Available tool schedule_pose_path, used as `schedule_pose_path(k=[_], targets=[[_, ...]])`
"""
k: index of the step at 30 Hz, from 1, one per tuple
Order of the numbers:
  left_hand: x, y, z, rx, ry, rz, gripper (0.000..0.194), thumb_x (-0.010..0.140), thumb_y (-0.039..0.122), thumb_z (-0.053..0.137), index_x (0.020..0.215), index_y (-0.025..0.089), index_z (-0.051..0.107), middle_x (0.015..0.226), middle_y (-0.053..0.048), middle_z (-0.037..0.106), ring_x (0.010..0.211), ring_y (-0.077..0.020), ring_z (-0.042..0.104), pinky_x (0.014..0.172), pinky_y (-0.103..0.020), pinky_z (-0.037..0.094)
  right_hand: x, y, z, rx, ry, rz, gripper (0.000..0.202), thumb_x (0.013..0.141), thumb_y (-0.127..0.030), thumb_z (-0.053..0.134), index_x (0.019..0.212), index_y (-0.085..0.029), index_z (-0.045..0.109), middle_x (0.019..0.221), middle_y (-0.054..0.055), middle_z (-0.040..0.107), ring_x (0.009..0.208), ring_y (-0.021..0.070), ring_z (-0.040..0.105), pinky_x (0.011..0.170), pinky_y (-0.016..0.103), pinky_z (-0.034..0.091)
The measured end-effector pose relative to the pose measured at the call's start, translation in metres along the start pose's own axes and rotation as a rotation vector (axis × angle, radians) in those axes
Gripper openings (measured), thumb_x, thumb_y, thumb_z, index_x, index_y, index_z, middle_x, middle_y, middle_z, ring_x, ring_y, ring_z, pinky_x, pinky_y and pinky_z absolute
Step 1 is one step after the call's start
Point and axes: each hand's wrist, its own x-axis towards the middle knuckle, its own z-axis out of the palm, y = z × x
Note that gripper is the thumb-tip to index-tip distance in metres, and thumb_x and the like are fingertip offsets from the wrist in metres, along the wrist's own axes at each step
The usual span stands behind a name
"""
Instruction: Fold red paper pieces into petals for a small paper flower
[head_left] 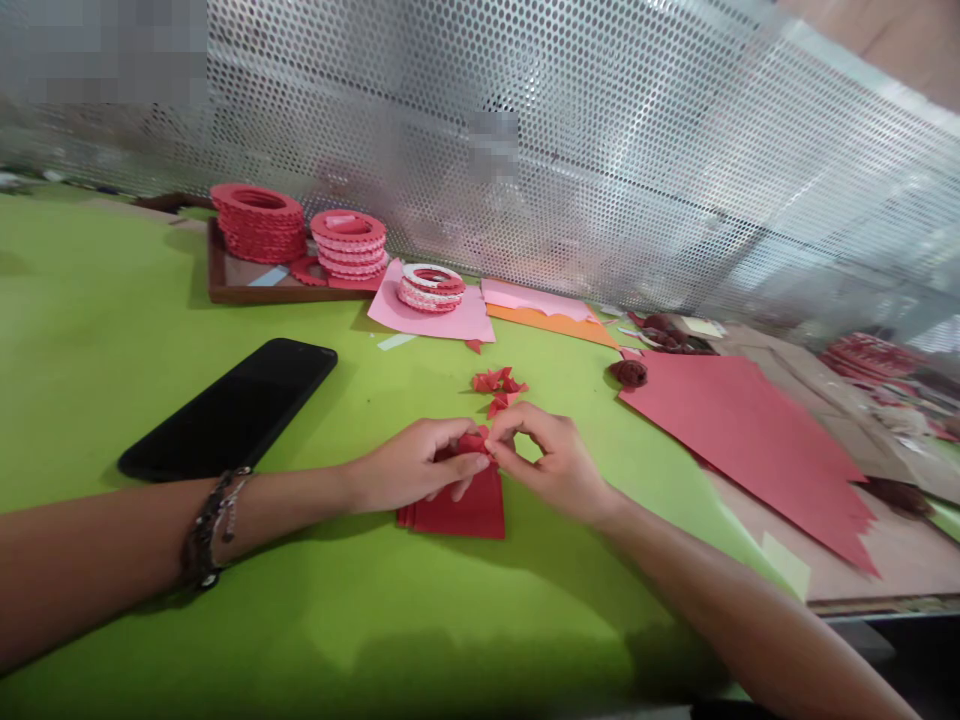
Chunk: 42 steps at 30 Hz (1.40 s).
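Both hands meet over the green table. My left hand [424, 463] is closed on a red paper piece [472, 442], thumb on top and fingers underneath. From the other side, my right hand [547, 460] pinches the edge of that piece between thumb and forefinger. Partly covered by the left hand, a small stack of red paper sheets [465, 510] lies flat beneath. Just beyond the fingertips sit several small folded red paper pieces [499, 383]. The exact fold of the held piece is hidden by the fingers.
Left of my hands lies a black phone [232, 410]. Behind stand a brown tray [300, 294] with red ring stacks [259, 225], and a smaller ring stack [431, 290] on pink paper [390, 312]. Large red sheets [742, 430] lie right. A perforated metal screen [570, 130] borders the back.
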Motion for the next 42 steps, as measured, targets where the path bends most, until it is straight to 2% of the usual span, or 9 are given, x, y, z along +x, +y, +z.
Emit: schedule_pose_path(k=[5, 9, 12, 17, 22, 27, 34, 39, 42], targets=[[0.003, -0.003, 0.000, -0.046, 0.053, 0.002, 0.015, 0.084, 0.025, 0.041, 0.073, 0.017, 0.045, 0.054, 0.006, 0.054, 0.038, -0.0040, 0.036, 0.037, -0.016, 0.027, 0.001, 0.004, 0.003, 0.055, 0.027, 0.034, 0.008, 0.076, -0.015, 0.054, 0.083, -0.017, 0.051, 0.067, -0.001, 0.058, 0.059, 0.0093, 0.055, 0.055, 0.021, 0.047], [0.002, 0.000, 0.000, -0.079, 0.105, 0.012, 0.016, 0.084, 0.026, 0.041, 0.072, 0.017, 0.045, 0.057, 0.005, 0.056, 0.037, -0.0032, 0.035, 0.038, -0.017, 0.026, 0.002, 0.008, 0.005, 0.086, 0.065, 0.038, 0.006, 0.078, -0.021, 0.055, 0.075, -0.016, 0.053, 0.067, 0.001, 0.060, 0.058, 0.0105, 0.058, 0.052, 0.022, 0.049], [0.003, 0.002, -0.001, -0.109, 0.114, 0.013, 0.015, 0.084, 0.025, 0.042, 0.075, 0.015, 0.049, 0.063, 0.004, 0.058, 0.039, -0.0030, 0.037, 0.042, -0.017, 0.030, 0.001, 0.007, 0.006, 0.022, 0.146, -0.005, 0.006, 0.079, -0.018, 0.054, 0.073, -0.016, 0.054, 0.066, 0.002, 0.059, 0.059, 0.0116, 0.057, 0.053, 0.024, 0.048], [0.006, -0.001, -0.001, -0.183, 0.123, -0.008, 0.016, 0.081, 0.025, 0.047, 0.070, 0.015, 0.052, 0.059, 0.005, 0.059, 0.037, -0.0034, 0.036, 0.042, -0.018, 0.028, -0.002, 0.006, 0.006, -0.113, 0.194, -0.204, 0.007, 0.076, -0.014, 0.057, 0.071, -0.018, 0.059, 0.070, 0.003, 0.063, 0.067, 0.0142, 0.059, 0.061, 0.028, 0.049], [0.007, -0.004, -0.003, -0.187, 0.144, -0.017, 0.018, 0.079, 0.019, 0.045, 0.063, 0.016, 0.053, 0.037, 0.010, 0.043, 0.037, -0.0056, 0.036, 0.047, -0.019, 0.030, -0.001, 0.010, 0.003, -0.513, 0.125, -0.564, 0.011, 0.081, -0.014, 0.053, 0.076, -0.018, 0.062, 0.073, 0.005, 0.065, 0.065, 0.0143, 0.057, 0.058, 0.026, 0.048], [0.007, -0.006, -0.006, -0.210, 0.153, -0.020, 0.025, 0.080, 0.022, 0.037, 0.060, 0.017, 0.050, 0.042, 0.006, 0.050, 0.042, -0.0082, 0.045, 0.055, -0.022, 0.036, -0.001, 0.011, 0.001, -0.626, 0.103, -0.610, 0.014, 0.084, -0.013, 0.049, 0.081, -0.017, 0.062, 0.078, 0.006, 0.066, 0.069, 0.0153, 0.058, 0.061, 0.027, 0.049], [0.009, -0.008, -0.006, -0.173, 0.147, 0.041, 0.016, 0.077, 0.029, 0.044, 0.068, 0.017, 0.051, 0.047, 0.008, 0.041, 0.047, -0.0087, 0.039, 0.051, -0.022, 0.031, 0.001, 0.006, -0.002, -0.515, 0.048, -0.466, 0.015, 0.085, -0.022, 0.049, 0.079, -0.019, 0.063, 0.080, 0.005, 0.065, 0.073, 0.0156, 0.059, 0.067, 0.030, 0.049], [0.005, -0.003, -0.002, -0.049, 0.108, 0.076, 0.024, 0.081, 0.027, 0.043, 0.060, 0.017, 0.047, 0.055, 0.006, 0.041, 0.052, -0.0084, 0.038, 0.052, -0.021, 0.030, 0.002, -0.003, 0.001, -0.078, 0.087, -0.001, 0.005, 0.079, -0.021, 0.055, 0.083, -0.017, 0.054, 0.073, 0.002, 0.059, 0.062, 0.0115, 0.055, 0.058, 0.025, 0.047], [0.003, -0.002, -0.001, 0.038, 0.093, 0.082, 0.030, 0.084, 0.029, 0.041, 0.057, 0.017, 0.044, 0.053, 0.006, 0.041, 0.049, -0.0078, 0.037, 0.050, -0.021, 0.029, 0.001, -0.003, 0.005, 0.010, 0.041, 0.151, 0.007, 0.077, -0.021, 0.055, 0.075, -0.017, 0.051, 0.063, -0.001, 0.054, 0.054, 0.0092, 0.049, 0.050, 0.021, 0.042]])
